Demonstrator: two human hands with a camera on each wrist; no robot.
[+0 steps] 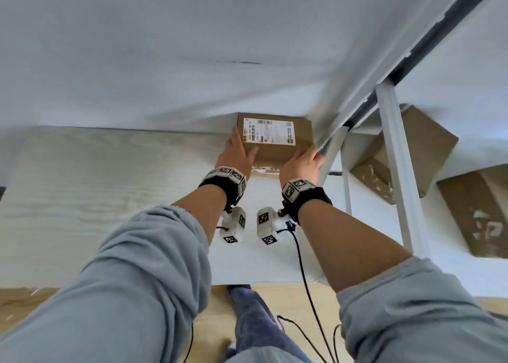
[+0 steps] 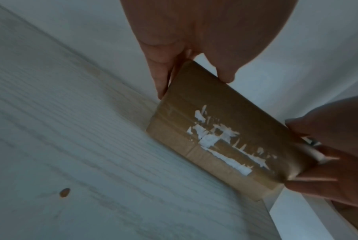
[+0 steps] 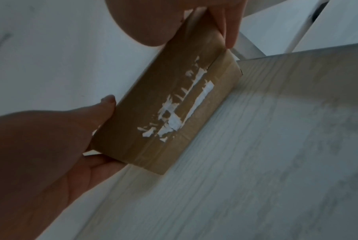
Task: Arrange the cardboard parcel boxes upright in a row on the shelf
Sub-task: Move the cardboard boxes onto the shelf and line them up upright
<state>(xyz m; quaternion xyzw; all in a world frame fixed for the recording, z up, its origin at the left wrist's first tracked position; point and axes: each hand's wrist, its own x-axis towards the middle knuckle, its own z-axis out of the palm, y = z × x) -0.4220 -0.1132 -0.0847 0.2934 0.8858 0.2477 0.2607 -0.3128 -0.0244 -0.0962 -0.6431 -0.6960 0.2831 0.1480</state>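
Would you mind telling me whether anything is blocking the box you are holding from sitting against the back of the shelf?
Nothing visible does. The box is gripped by the left hand and right hand and already stands on the shelf board near the back; the white post is beside it, on its right.

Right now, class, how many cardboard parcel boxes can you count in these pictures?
3. One labelled box on the shelf, held between the left hand and right hand; two boxes beyond the shelf post at right. Others may be hidden.
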